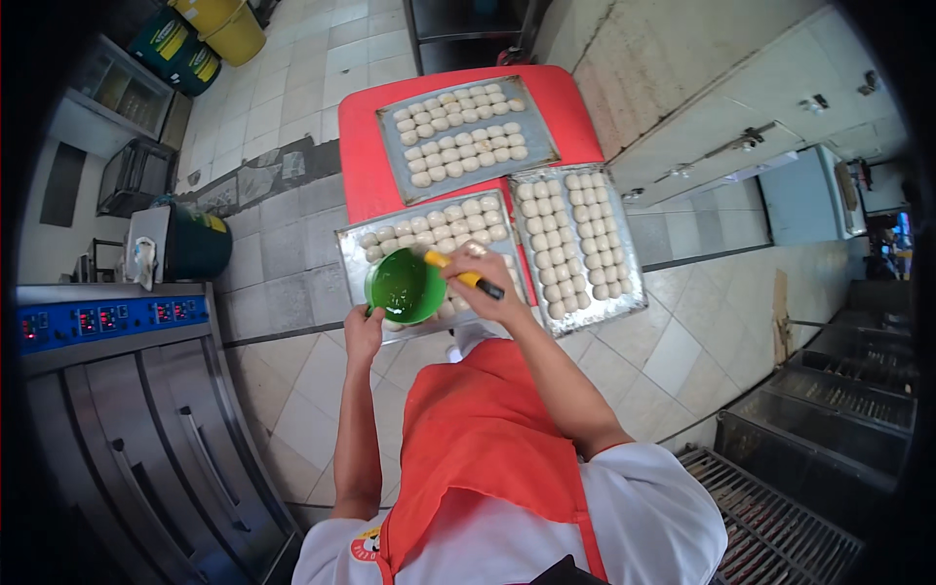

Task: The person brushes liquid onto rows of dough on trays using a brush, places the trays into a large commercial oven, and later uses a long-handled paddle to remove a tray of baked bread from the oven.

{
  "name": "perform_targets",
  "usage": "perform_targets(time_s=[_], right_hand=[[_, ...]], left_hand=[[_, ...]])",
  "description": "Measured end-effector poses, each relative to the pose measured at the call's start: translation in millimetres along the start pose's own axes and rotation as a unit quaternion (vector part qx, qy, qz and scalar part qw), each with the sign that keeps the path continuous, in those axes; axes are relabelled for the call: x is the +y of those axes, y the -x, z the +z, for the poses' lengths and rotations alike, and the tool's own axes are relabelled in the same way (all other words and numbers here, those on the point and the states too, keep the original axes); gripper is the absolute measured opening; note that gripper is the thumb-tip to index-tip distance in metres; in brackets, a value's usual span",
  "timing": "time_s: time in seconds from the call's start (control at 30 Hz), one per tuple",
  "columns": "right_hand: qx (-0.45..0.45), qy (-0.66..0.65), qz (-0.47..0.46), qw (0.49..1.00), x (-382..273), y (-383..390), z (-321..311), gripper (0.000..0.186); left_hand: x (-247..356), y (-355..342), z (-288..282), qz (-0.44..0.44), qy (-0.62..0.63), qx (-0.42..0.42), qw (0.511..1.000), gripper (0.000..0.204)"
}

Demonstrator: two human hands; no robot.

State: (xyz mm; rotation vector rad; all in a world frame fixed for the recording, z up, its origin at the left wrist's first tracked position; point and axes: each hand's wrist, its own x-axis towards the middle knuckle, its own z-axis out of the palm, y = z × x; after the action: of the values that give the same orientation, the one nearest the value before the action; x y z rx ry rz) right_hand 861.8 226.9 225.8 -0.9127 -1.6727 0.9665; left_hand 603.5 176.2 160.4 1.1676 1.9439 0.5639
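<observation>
Left hand: the left hand [363, 333] has its fingers closed on the handle side of a round green plastic bowl [398, 291].
Right hand: the right hand [485, 277] has its fingers wrapped around a brush with a yellow and black handle [438, 259].
Bowl: held above the near-left tray, hiding part of its load; interior glossy, contents not clearly discernible.
Brush: head at the bowl's upper right rim, black handle end toward the person's right; contact with the rim cannot be confirmed.
Near-left tray: a rectangular silver metal tray [355, 278] carrying rows of rounded pale dough pieces [454, 213].
Right tray: a second silver metal tray [627, 288], set lengthwise just beside the first, with dough pieces in two long bands.
Far tray: a grey metal tray [539, 142], set at a slant, with dough pieces in two bands.
Surface: a red table with rounded corners [360, 168], beneath the trays; the two nearer trays extend past its visible edges.
Clothing: red apron [487, 395] over a white short-sleeved shirt [648, 502].
Left side: a steel oven with a blue control panel [146, 414] stands on the tiled floor [673, 358].
</observation>
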Motion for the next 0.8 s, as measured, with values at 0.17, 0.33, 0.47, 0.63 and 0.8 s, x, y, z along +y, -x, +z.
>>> perform_targets(time_s=[0.17, 0.33, 0.47, 0.63, 0.8], right_hand=[[-0.215, 0.309, 0.067, 0.924, -6.4, 49.7, -13.4, 0.017], [-0.08, -0.1, 0.294, 0.947, 4.9, 61.8, -118.8, 0.012], [0.033, -0.239, 0.376, 0.895, 26.1, 59.2, -239.1, 0.008], [-0.141, -0.215, 0.521, 0.814, 157.9, 64.2, -294.7, 0.011], [-0.205, -0.051, 0.36, 0.909, 267.7, 13.3, -244.3, 0.008]], left_hand=[[35.3, 38.1, 60.1, 0.089, 0.064, -0.091, 0.99, 0.028], [42.9, 53.2, 137.1, 0.043, 0.18, -0.162, 0.969, 0.034], [51.7, 63.4, 178.6, 0.0, 0.167, -0.138, 0.976, 0.036], [44.6, 64.7, 198.1, -0.056, 0.172, -0.092, 0.979, 0.034], [71.1, 80.6, 200.9, -0.14, 0.165, 0.013, 0.976, 0.03]])
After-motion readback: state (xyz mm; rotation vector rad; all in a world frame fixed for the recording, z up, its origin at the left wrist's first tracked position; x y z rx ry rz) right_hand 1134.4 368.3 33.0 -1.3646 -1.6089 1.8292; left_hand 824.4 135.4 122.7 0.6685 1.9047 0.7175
